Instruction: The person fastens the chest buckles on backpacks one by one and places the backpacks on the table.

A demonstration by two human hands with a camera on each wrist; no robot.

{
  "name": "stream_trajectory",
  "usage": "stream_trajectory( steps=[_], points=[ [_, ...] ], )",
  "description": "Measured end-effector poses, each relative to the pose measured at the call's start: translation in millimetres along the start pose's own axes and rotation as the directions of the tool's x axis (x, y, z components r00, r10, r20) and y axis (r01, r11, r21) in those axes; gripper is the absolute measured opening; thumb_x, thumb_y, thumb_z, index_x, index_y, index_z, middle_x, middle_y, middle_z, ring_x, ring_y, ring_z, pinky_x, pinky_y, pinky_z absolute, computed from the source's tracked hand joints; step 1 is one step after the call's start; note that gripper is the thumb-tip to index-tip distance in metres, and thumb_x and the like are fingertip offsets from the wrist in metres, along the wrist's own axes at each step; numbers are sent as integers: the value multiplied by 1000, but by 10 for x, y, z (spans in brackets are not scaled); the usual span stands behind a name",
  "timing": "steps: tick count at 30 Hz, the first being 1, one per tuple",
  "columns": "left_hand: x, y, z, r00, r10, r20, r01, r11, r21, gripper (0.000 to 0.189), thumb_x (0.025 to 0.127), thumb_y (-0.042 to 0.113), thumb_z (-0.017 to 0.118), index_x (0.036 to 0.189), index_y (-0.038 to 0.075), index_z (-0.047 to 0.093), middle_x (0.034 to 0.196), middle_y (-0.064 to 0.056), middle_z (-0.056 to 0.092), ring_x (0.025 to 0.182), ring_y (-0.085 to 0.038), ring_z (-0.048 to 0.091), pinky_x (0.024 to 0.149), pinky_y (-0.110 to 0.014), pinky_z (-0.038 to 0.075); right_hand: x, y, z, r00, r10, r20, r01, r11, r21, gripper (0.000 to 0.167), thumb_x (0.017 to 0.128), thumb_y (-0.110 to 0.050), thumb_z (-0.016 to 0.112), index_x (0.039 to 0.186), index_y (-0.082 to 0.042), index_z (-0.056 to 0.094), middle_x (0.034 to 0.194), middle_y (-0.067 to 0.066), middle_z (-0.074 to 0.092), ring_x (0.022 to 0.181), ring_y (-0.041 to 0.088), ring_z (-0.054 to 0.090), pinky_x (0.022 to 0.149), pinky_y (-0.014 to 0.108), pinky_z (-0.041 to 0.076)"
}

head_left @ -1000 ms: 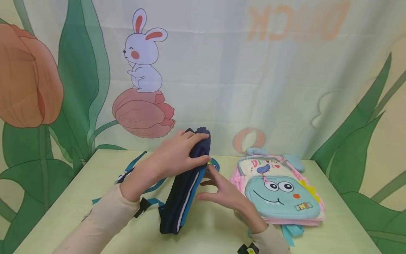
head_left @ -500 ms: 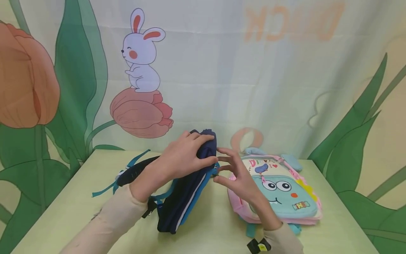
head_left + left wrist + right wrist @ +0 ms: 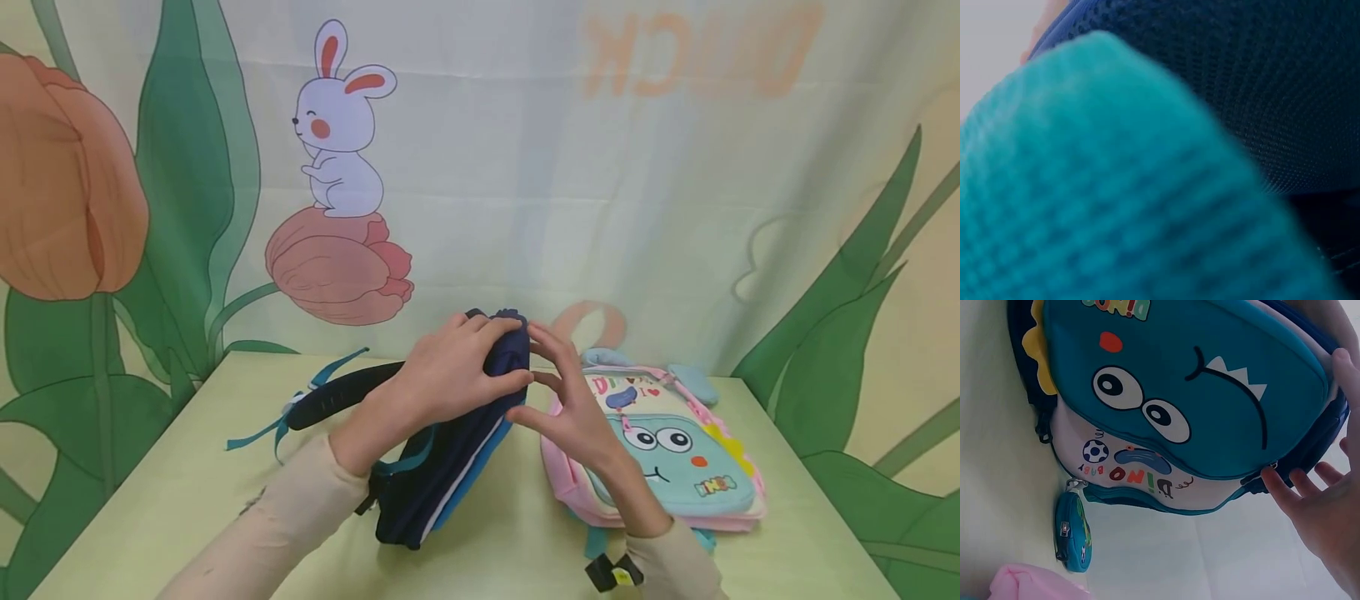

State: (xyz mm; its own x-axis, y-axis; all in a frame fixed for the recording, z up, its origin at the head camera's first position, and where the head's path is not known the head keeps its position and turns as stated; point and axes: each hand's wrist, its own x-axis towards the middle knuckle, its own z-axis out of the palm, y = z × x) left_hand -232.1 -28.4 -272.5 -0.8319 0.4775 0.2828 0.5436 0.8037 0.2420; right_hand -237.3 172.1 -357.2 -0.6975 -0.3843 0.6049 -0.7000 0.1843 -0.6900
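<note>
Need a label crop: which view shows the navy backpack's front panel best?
Right wrist: the front panel faces that camera, its print legible though upside down. The head view catches the navy backpack roughly edge-on, front turned away. The left wrist view gives only dark mesh and a blurred teal band, no front panel.

First backpack mid-surface, strap out to its left, pouch hanging off it; second backpack on its right; curtain behind both.
</note>
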Motion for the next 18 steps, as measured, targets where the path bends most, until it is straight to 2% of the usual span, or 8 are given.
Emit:
stream_trajectory(
  steps=[2,5,9,13,18],
  points=[
    [6,14,13,1000,-7,-6,7,1000,-9,72,89,65,57,146,23,48,139,-3,57,118,-24,51,87,-46,55,-5,-8,-9,1000,27,4,-27,1000,-12,96,80,-5,81,157,-22,27,163,-2,21,143,20,35,107,29,45],
    [10,24,27,1000,-17,-14,16,999,-32,73,88,66,58,145,23,49,139,-2,57,115,-23,50,86,-43,54,-13,-11,-21,999,49,8,-49,998,-27,94,81,-12,82,156,-18,27,163,1,22,143,22,34,108,31,44],
    [-15,17,5,1000,-4,-15,3,997,-71,76,87,68,58,146,22,47,141,-2,56,119,-22,51,92,-43,53,-19,9,-40,1000,27,13,-26,999,-44,87,84,-20,81,154,-10,30,163,8,22,146,25,29,109,38,44],
    [-81,-31,-49,999,31,-33,-35,994,-101,75,88,67,59,147,21,47,143,-1,54,128,-22,52,101,-46,49,-40,27,-63,1000,16,17,-15,998,-68,83,85,-28,79,153,-17,32,163,3,21,147,20,27,108,42,44],
    [-196,-138,-115,993,70,-98,-80,991,-108,67,90,63,60,142,21,53,140,0,57,130,-21,53,104,-45,48,-85,52,-118,1000,29,10,-28,997,-65,82,86,-31,78,154,-25,32,163,-3,21,146,17,28,108,39,44]
  ],
)
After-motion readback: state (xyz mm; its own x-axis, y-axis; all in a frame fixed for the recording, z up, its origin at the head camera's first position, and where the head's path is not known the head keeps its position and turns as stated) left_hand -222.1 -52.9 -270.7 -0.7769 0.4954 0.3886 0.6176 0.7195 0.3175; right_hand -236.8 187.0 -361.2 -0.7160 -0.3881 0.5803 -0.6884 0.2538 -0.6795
